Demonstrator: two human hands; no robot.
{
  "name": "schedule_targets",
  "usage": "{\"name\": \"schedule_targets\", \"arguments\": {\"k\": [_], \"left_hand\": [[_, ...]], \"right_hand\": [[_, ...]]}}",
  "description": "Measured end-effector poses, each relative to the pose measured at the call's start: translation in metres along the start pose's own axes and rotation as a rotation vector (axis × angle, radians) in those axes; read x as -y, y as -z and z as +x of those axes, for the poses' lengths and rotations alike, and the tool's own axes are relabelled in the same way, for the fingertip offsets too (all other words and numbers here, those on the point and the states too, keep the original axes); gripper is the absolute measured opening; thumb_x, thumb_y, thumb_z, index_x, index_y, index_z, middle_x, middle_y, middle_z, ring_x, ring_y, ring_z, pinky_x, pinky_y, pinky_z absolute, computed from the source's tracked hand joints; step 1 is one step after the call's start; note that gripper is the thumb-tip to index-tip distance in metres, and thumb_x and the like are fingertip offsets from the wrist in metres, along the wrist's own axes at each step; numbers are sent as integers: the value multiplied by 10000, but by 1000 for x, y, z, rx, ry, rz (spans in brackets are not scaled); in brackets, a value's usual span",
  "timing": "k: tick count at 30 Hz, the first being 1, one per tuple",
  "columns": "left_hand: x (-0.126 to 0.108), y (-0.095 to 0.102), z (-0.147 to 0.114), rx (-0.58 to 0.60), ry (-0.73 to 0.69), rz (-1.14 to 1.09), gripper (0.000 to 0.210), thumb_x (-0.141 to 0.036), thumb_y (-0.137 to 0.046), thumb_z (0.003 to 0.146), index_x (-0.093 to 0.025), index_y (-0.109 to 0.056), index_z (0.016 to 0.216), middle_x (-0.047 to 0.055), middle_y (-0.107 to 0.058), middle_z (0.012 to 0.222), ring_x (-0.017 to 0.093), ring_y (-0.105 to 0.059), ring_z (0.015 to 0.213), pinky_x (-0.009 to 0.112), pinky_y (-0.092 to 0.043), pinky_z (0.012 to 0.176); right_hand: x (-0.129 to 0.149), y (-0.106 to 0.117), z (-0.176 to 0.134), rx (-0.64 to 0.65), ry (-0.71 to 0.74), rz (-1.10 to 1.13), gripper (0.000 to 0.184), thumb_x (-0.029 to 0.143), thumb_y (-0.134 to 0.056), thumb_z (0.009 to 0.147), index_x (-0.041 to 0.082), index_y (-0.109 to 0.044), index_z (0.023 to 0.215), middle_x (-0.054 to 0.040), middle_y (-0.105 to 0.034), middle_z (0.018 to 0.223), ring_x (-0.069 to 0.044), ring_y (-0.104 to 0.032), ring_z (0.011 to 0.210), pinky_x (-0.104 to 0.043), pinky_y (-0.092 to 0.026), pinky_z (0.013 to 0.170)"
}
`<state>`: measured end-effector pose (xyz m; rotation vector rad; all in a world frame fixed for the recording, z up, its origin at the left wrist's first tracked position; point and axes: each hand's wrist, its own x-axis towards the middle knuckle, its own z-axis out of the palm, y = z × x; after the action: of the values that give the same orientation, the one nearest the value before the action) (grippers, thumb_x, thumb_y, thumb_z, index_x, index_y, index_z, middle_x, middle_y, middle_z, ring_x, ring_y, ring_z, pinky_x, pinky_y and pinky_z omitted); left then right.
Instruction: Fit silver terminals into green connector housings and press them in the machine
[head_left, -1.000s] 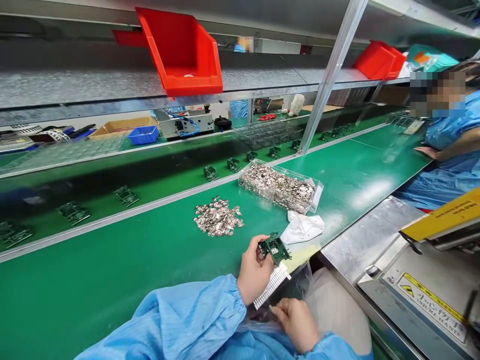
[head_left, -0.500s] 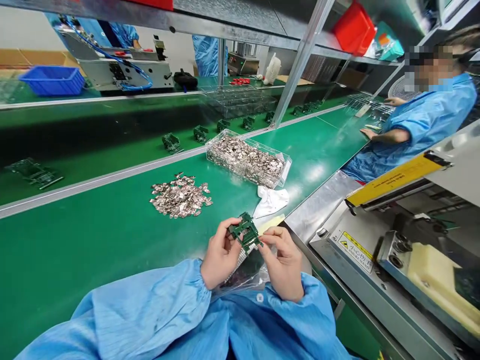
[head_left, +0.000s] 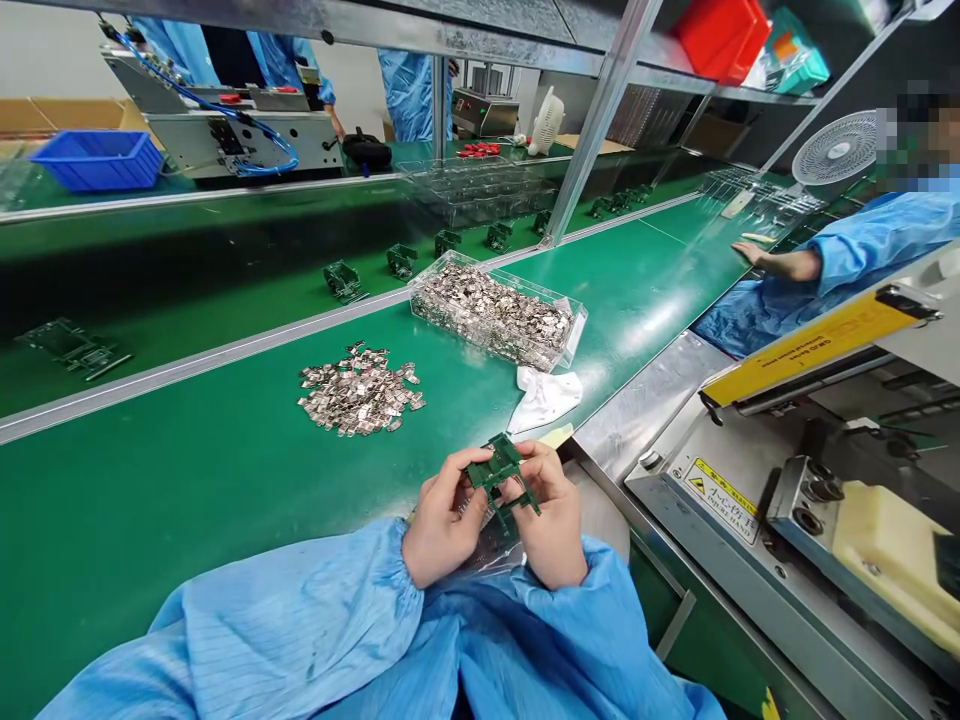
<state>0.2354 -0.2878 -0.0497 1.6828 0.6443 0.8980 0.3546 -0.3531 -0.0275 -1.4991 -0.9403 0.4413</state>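
Between my two hands is a dark green plastic frame-like part with cut-outs, held tilted above the near edge of the green bench. My left hand pinches its left side with thumb and fingers. On the other side my right hand is closed on the right edge, fingers partly hidden behind the part. A heap of small silvery metal pieces lies beyond my left hand. Past the hands stands a clear plastic tray full of similar metal pieces, with a crumpled white cloth in front of it.
Several similar green parts sit in a row behind a metal rail. At right is a machine with a hand-injury warning label. A co-worker's sleeve shows beyond it. A blue bin stands at the back left.
The green part has been turned in my hands, and my right hand has moved left, closer around it. The co-worker at the right has shifted further right in view.
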Motion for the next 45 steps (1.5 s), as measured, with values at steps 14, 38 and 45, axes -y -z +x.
{"name": "schedule_targets", "arguments": {"k": [14, 38, 45], "left_hand": [[-84, -20, 34, 681, 31, -92, 430, -264, -657, 791, -225, -626, 1217, 41, -691, 766, 163, -639, 619, 226, -501, 535], [-114, -186, 114, 850, -114, -181, 565, -191, -833, 587, -137, -651, 1119, 112, -707, 1014, 247, -689, 949, 368, -577, 819], [-54, -135, 108, 823, -139, -120, 521, -164, -839, 539, -209, -711, 1042, 118, -671, 1160, 255, -699, 1004, 396, -590, 758]], "right_hand": [[37, 122, -41, 181, 281, -49, 573, 381, -765, 776, 258, -550, 1293, -87, -637, 1190, -269, -596, 1087, -415, -495, 938], [60, 359, -46, -565, -88, -595, 737, 507, -852, 592, 193, -601, 1209, -131, -661, 1124, -325, -593, 1116, -491, -482, 946], [52, 351, -68, -563, -87, -762, 730, 593, -707, 737, 196, -522, 1322, -135, -581, 1306, -339, -500, 1250, -517, -378, 1051]]}}
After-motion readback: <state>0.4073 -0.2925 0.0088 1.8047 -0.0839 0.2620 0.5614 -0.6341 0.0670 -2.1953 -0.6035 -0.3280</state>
